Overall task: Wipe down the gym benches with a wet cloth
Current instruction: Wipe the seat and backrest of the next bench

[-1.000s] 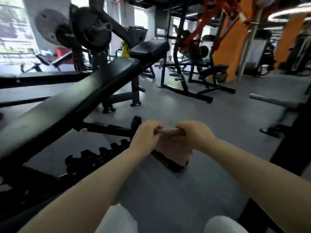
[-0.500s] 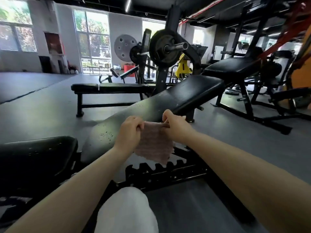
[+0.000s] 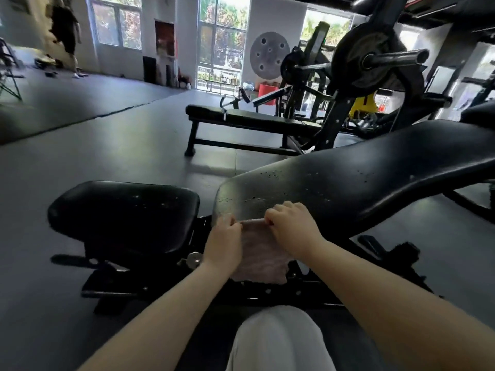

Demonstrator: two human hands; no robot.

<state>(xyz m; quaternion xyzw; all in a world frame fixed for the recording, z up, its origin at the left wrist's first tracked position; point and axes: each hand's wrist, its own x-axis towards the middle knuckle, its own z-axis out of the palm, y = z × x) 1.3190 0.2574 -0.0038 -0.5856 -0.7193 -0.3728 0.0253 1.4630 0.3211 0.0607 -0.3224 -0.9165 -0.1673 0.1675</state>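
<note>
While both hands' grips pinch its top edge, the cloth hangs below.

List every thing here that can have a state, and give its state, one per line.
Pink terry cloth: hanging, stretched by its top edge between both hands.
Left hand: pinching the cloth's left top corner.
Right hand: pinching the cloth's right top corner.
Black padded inclined backrest: speckled with droplets, cloth not yet on it.
Black padded seat: a few specks, untouched.
Black flat bench behind: unoccupied.
</note>
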